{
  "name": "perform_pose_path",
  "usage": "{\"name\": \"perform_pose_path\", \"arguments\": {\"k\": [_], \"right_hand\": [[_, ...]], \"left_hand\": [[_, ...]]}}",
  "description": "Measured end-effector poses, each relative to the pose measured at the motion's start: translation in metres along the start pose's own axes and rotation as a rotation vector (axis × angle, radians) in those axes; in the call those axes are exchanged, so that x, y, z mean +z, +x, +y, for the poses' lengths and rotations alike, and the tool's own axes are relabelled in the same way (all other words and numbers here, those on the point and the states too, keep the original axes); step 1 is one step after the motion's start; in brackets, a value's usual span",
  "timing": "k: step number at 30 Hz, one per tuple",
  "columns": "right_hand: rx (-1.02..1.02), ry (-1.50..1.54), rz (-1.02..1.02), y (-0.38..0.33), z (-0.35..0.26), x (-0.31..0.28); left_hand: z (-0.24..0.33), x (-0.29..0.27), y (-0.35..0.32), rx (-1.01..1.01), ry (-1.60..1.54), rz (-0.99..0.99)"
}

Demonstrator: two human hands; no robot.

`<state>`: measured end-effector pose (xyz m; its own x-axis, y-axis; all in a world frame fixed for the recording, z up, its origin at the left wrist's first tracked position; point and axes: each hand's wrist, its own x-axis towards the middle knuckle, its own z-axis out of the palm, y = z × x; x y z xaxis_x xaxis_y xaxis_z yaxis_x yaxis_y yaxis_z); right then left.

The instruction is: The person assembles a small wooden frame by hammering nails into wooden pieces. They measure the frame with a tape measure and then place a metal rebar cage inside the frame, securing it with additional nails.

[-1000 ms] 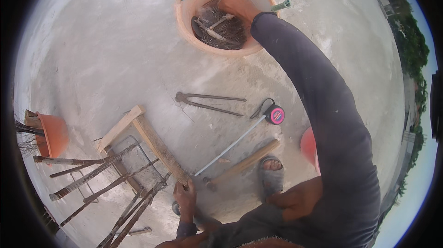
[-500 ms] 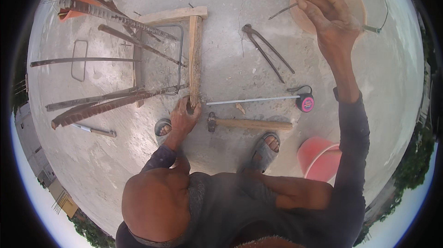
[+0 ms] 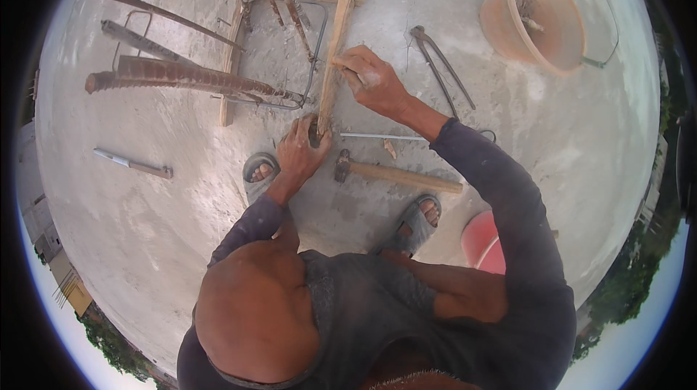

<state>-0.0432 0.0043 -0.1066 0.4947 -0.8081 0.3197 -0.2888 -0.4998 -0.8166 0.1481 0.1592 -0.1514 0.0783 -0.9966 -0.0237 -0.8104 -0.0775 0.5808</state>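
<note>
A wooden frame of boards [image 3: 336,63] lies on the concrete around upright rusty rebar [image 3: 196,78] and a bent steel stirrup [image 3: 319,41]. My left hand [image 3: 301,149] is closed around the near end of the frame's right board. Over the upper middle of that same board is my right hand [image 3: 375,83], its fingers pinched at the wood. The nail seen in it earlier is now mostly hidden by the fingers. Right of my left hand lies a wooden-handled hammer [image 3: 403,176]. Pincers [image 3: 444,67] rest beyond my right wrist.
A measuring tape's pale blade [image 3: 381,136] runs toward my right sleeve, which hides its case. At far right an orange bucket [image 3: 501,23] stands; a red bucket [image 3: 479,241] is near my right knee. A long, thin tool [image 3: 134,163] lies at left. My sandalled feet flank the hammer.
My right hand has come left from above the orange bucket to the frame's right board, bringing the nail. My left hand stays at the board's near end. The view has shifted.
</note>
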Motion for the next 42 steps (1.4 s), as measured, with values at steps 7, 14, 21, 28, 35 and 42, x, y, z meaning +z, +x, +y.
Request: {"name": "perform_pose_path", "arguments": {"k": [7,14,21,28,35,42], "right_hand": [[-0.023,-0.064,-0.008,-0.015,-0.007,0.016],[0.013,-0.101,-0.081,-0.033,-0.020,0.027],[-0.015,-0.071,-0.071,-0.037,-0.025,0.031],[-0.010,-0.039,-0.138,-0.038,-0.030,0.025],[-0.018,-0.121,-0.065,-0.034,-0.022,0.023],[-0.009,-0.060,-0.111,-0.036,-0.024,0.028]], "left_hand": [[-0.003,0.000,-0.001,-0.004,-0.018,0.003],[-0.004,0.003,0.002,0.066,-0.098,0.036],[0.001,0.006,0.002,0.088,-0.130,0.073],[0.007,0.009,0.011,0.131,-0.054,0.120],[0.012,0.016,0.022,0.094,0.001,0.115],[0.016,0.020,0.023,0.101,0.027,0.122]]}}
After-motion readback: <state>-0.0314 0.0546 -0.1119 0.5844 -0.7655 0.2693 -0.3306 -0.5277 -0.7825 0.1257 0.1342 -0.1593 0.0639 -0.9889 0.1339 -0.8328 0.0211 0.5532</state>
